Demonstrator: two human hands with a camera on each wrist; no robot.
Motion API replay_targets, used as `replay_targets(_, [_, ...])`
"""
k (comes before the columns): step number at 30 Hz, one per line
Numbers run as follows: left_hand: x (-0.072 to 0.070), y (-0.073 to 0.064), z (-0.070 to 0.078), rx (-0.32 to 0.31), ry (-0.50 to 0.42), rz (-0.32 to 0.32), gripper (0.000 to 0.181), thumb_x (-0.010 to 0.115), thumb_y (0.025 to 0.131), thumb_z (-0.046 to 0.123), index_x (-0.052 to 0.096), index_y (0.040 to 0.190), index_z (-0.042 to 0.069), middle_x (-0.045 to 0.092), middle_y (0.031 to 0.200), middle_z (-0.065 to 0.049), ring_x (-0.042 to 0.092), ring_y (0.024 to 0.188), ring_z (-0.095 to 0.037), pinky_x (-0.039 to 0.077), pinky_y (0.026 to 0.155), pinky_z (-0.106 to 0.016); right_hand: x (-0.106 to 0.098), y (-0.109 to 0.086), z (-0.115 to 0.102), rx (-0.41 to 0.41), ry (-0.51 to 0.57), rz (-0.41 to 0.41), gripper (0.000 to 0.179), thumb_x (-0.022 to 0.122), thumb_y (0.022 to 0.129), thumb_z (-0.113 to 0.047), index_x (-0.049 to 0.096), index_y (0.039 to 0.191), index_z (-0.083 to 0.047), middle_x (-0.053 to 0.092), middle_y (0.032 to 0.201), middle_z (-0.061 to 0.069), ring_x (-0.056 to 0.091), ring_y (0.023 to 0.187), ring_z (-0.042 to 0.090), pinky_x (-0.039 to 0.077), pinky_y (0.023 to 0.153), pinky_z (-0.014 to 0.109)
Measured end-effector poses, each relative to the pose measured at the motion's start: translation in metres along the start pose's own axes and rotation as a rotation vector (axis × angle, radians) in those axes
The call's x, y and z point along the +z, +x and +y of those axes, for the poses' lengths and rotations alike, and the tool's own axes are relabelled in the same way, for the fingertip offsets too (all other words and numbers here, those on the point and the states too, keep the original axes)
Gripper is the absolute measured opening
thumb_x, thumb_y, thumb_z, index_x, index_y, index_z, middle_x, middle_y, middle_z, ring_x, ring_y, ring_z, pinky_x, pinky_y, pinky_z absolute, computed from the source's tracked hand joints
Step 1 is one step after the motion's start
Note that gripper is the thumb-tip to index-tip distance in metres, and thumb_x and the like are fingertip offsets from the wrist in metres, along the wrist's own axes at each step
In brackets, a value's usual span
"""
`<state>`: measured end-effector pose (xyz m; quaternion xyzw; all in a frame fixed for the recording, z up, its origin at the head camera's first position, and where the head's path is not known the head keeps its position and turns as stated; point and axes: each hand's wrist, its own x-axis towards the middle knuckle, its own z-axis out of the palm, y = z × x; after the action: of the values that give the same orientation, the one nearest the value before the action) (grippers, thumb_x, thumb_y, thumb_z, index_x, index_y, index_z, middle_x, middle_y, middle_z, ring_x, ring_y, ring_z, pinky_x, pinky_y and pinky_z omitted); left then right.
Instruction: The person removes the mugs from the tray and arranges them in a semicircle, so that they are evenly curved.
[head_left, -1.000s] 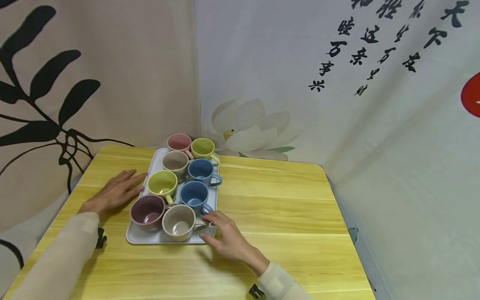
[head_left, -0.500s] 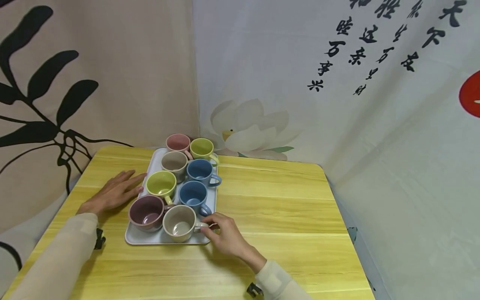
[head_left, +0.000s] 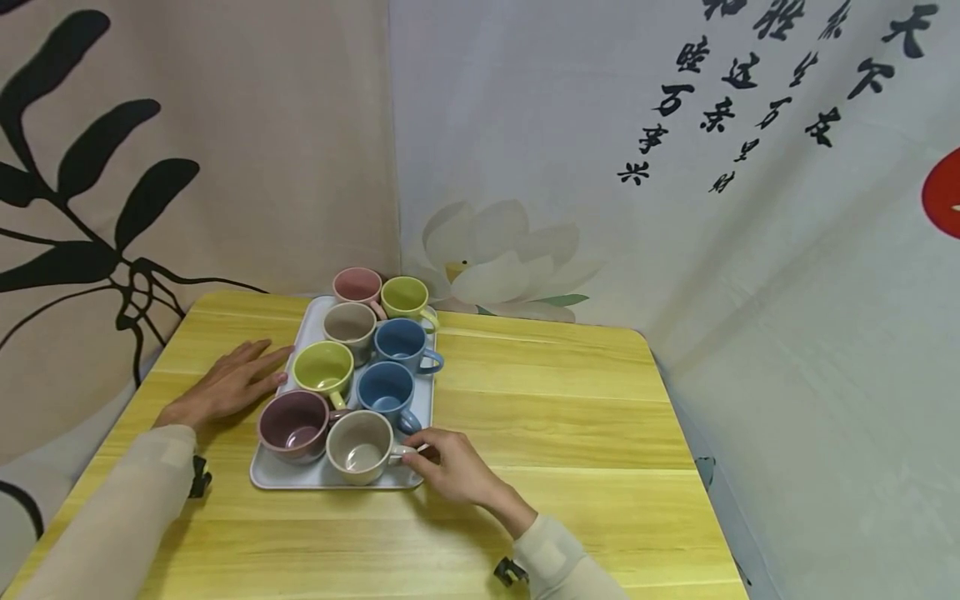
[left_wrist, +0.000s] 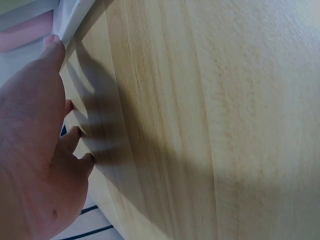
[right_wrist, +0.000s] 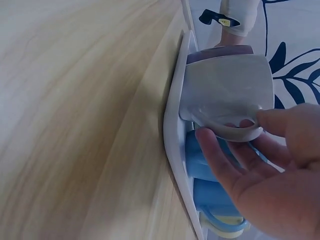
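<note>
In the head view a white tray (head_left: 300,477) bears several mugs in two rows. At its near right corner stands a light grey mug (head_left: 359,447), its handle to the right. My right hand (head_left: 453,469) pinches that handle between thumb and fingers; the right wrist view shows the fingers round the handle (right_wrist: 235,133). Left of it is a purple mug (head_left: 294,426), and just behind it a blue mug (head_left: 386,387). My left hand (head_left: 228,385) lies at the tray's left edge, fingers extended, fingertips at the rim beside a yellow-green mug (head_left: 322,367).
Farther back on the tray are a second blue mug (head_left: 401,342), a grey-beige mug (head_left: 349,325), a pink mug (head_left: 357,286) and another yellow-green mug (head_left: 405,296). The wooden table (head_left: 555,433) extends to the right. Printed cloth (head_left: 510,125) hangs behind.
My right hand has closed its thumb and fingers on the grey mug's handle, where it was loosely spread before. The grey mug has shifted slightly right. The left hand stays put.
</note>
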<state>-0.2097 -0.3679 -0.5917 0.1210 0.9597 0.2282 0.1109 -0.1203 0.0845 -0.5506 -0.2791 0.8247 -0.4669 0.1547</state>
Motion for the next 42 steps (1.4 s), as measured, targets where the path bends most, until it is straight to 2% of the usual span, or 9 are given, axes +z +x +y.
replay_targets(6, [0.0,0.002,0.0,-0.005,0.005,0.0,0.071,0.05,0.119,0.054,0.034,0.178,0.018,0.016,0.182,-0.042,0.013,0.166,-0.071,0.01,0.13,-0.089,0.0,0.0,0.001,-0.019,-0.035,-0.008,0.016,0.072,0.112,-0.015,0.08,0.121,-0.004,0.085,0.116,0.012,0.079,0.1,0.008,0.062,0.09,0.016])
replay_targets(10, [0.0,0.003,0.0,-0.006,0.002,-0.001,0.071,0.05,0.119,0.054,0.035,0.178,0.017,0.017,0.182,-0.042,0.013,0.167,-0.071,0.01,0.13,-0.089,0.001,0.0,0.003,-0.044,-0.066,0.009,0.015,0.072,0.112,-0.015,0.081,0.119,-0.005,0.083,0.109,0.01,0.069,0.092,-0.001,0.059,0.084,0.014])
replay_targets(14, [0.001,0.003,0.0,-0.005,-0.002,-0.004,0.071,0.05,0.119,0.055,0.036,0.178,0.017,0.017,0.182,-0.042,0.013,0.167,-0.07,0.01,0.13,-0.089,0.001,0.0,0.004,-0.059,-0.077,0.029,0.015,0.072,0.112,-0.016,0.082,0.115,-0.005,0.082,0.104,0.008,0.06,0.087,-0.004,0.053,0.078,0.014])
replay_targets(21, [0.001,0.003,0.0,0.0,0.001,0.005,0.071,0.051,0.119,0.054,0.037,0.177,0.017,0.018,0.181,-0.042,0.014,0.166,-0.071,0.011,0.129,-0.09,0.0,-0.002,0.003,-0.09,-0.063,0.051,0.014,0.074,0.11,-0.013,0.083,0.114,-0.004,0.084,0.106,0.01,0.062,0.089,-0.004,0.054,0.08,0.013])
replay_targets(28, [0.001,0.003,-0.001,-0.001,0.008,0.015,0.07,0.051,0.119,0.054,0.036,0.178,0.019,0.019,0.181,-0.042,0.015,0.166,-0.072,0.012,0.129,-0.09,-0.002,-0.004,0.007,-0.143,-0.096,0.083,0.011,0.076,0.108,-0.011,0.083,0.113,-0.004,0.083,0.101,0.009,0.058,0.083,-0.005,0.051,0.073,0.012])
replay_targets(42, [0.001,0.001,0.0,0.002,0.008,0.012,0.069,0.051,0.119,0.052,0.037,0.178,0.018,0.019,0.181,-0.042,0.015,0.166,-0.072,0.012,0.13,-0.089,-0.016,-0.014,-0.006,-0.122,-0.06,0.121,0.012,0.075,0.108,-0.009,0.083,0.116,-0.003,0.085,0.108,0.011,0.065,0.087,-0.004,0.059,0.077,0.015])
